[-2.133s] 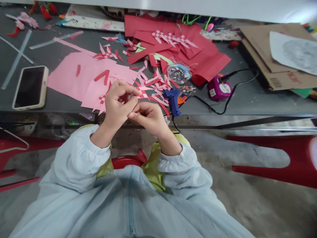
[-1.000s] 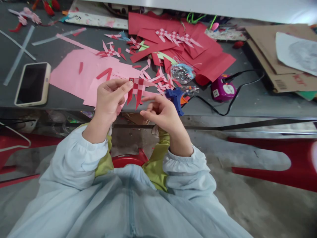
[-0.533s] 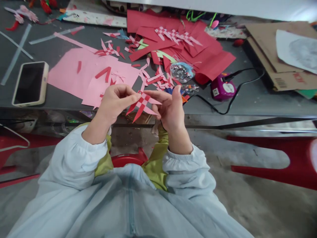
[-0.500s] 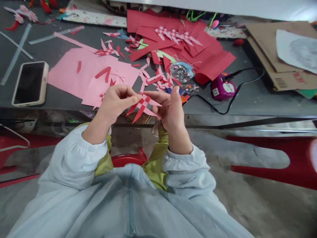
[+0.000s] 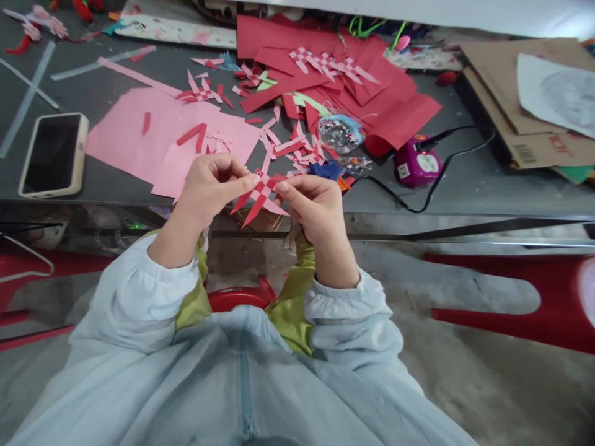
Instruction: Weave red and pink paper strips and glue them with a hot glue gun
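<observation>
A small woven paper fish (image 5: 261,192) in red and pink checks is held between my two hands over the table's front edge. My left hand (image 5: 209,189) pinches its upper left part, close to a small eye. On the other side my right hand (image 5: 318,204) has thumb and forefinger closed on its right strips. Several pointed strip ends hang down from the weave. Behind my hands lie loose pink and red paper strips (image 5: 297,145) and pink paper sheets (image 5: 132,133). More woven fish (image 5: 325,64) rest on the red paper (image 5: 404,99).
A phone (image 5: 53,155) lies at the left of the dark table (image 5: 372,198). Beyond my right hand are a bag of craft eyes (image 5: 341,134), a purple box (image 5: 417,162) with a black cable, and cardboard (image 5: 502,114). Red stools (image 5: 511,285) stand below.
My right hand has gone from spread fingers with the thumb raised to a pinch on the fish's right strips. The fish has shifted slightly left, still in my left hand.
</observation>
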Demonstrator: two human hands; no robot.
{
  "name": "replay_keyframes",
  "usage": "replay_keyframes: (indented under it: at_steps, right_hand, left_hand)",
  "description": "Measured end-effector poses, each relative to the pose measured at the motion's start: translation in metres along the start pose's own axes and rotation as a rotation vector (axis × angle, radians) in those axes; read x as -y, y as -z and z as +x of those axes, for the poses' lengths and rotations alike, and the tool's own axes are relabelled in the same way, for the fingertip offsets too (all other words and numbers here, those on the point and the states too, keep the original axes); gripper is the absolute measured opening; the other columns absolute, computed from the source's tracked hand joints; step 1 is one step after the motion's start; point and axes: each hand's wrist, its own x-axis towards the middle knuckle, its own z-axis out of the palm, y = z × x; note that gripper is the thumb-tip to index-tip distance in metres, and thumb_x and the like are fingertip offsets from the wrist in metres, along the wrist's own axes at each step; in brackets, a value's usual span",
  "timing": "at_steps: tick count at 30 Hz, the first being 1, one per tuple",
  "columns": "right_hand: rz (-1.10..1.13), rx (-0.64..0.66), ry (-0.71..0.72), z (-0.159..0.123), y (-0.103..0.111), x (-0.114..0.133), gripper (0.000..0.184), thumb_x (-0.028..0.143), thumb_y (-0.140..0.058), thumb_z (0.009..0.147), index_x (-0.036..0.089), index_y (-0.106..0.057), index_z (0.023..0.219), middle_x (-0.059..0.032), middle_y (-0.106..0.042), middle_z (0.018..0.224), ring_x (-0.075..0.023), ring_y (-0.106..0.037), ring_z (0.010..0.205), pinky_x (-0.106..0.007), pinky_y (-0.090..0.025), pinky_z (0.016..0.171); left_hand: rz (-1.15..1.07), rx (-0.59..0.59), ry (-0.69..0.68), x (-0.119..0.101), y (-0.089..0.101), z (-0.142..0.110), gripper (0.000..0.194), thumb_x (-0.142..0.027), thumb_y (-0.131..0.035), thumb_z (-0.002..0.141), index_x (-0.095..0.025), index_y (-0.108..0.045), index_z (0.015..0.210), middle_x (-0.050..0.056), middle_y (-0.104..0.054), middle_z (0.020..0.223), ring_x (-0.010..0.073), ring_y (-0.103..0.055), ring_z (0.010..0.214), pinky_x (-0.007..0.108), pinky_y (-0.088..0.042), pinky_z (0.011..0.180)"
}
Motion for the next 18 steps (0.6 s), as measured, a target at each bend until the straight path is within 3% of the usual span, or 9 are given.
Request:
replay_keyframes:
  at_steps: [4, 7, 10, 14, 18]
  right_hand:
    - [0.009, -0.010, 0.005, 0.000, 0.001, -0.001, 0.029, 0.045, -0.082, 0.077, 0.018, -0.075, 0.070, -0.0004, -0.067, 0.061, -0.0046, -0.043, 0.048, -0.020, -0.030, 0.043]
    - [0.002, -0.024, 0.019, 0.001, 0.002, -0.001, 0.029, 0.046, -0.081, 0.077, 0.019, -0.075, 0.071, 0.0005, -0.067, 0.061, -0.0033, -0.040, 0.045, -0.019, -0.029, 0.041]
    - [-0.024, -0.060, 0.009, 0.001, 0.002, -0.001, 0.034, 0.052, -0.080, 0.076, 0.019, -0.075, 0.074, 0.0014, -0.068, 0.061, -0.0016, -0.031, 0.039, -0.020, -0.023, 0.037]
    - [-0.023, -0.111, 0.004, 0.002, 0.002, -0.002, 0.036, 0.055, -0.080, 0.074, 0.020, -0.077, 0.078, 0.0009, -0.071, 0.063, -0.0018, -0.027, 0.037, -0.022, -0.019, 0.034]
    - [-0.047, -0.011, -0.043, 0.001, 0.002, -0.003, 0.038, 0.056, -0.077, 0.077, 0.019, -0.079, 0.088, -0.0020, -0.076, 0.072, -0.0018, -0.029, 0.038, -0.021, -0.020, 0.036]
  left_hand:
    - [-0.040, -0.011, 0.000, 0.008, 0.006, 0.005, 0.034, -0.038, -0.088, 0.065, -0.021, -0.060, 0.055, -0.006, -0.046, 0.047, 0.0055, -0.038, 0.043, 0.025, -0.026, 0.039]
    - [-0.080, 0.011, -0.035, 0.012, 0.009, 0.009, 0.043, -0.048, -0.093, 0.056, -0.022, -0.059, 0.050, -0.007, -0.042, 0.042, 0.0050, -0.035, 0.040, 0.025, -0.021, 0.035]
    - [-0.139, -0.038, -0.032, 0.011, 0.012, 0.010, 0.035, -0.039, -0.092, 0.060, -0.022, -0.062, 0.053, -0.007, -0.045, 0.044, 0.0039, -0.031, 0.038, 0.026, -0.017, 0.034]
    - [-0.238, -0.126, -0.055, 0.010, 0.016, 0.012, 0.033, -0.035, -0.089, 0.064, -0.022, -0.060, 0.054, -0.009, -0.036, 0.041, 0.0031, -0.022, 0.036, 0.027, -0.010, 0.036]
    - [-0.290, -0.229, -0.066, 0.013, 0.019, 0.016, 0.040, -0.039, -0.091, 0.060, -0.023, -0.055, 0.052, -0.010, -0.027, 0.038, 0.0038, -0.018, 0.035, 0.028, -0.007, 0.036]
